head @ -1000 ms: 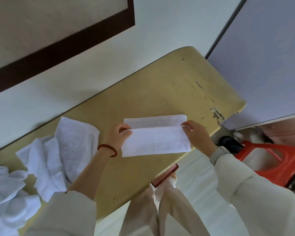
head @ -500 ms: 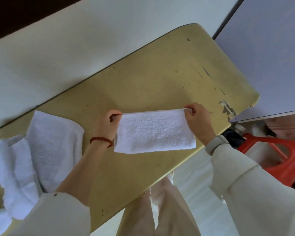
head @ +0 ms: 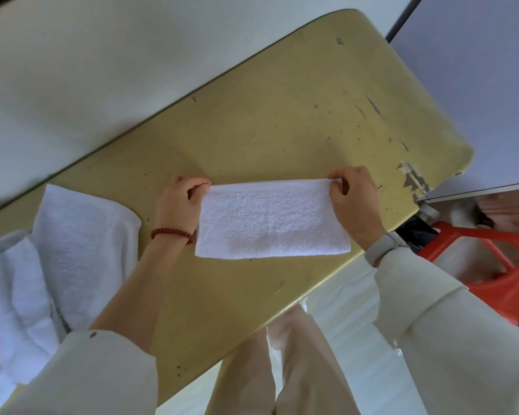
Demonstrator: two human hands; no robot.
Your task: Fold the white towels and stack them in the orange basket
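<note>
A white towel (head: 271, 220), folded into a long rectangle, lies flat on the yellow table (head: 297, 115). My left hand (head: 179, 202) pinches its far left corner. My right hand (head: 355, 202) pinches its far right corner. A heap of loose white towels (head: 54, 259) lies at the table's left end. The orange basket (head: 492, 265) stands on the floor to the right, below the table's edge, partly hidden by my right sleeve.
A white wall runs behind the table. A grey panel (head: 477, 85) stands at the right, close to the table's chipped corner (head: 411, 178). My legs and pale floor show below the near edge.
The towel's near half has been folded over to meet the far edge. Both hands have moved to the far corners, and the view has shifted closer.
</note>
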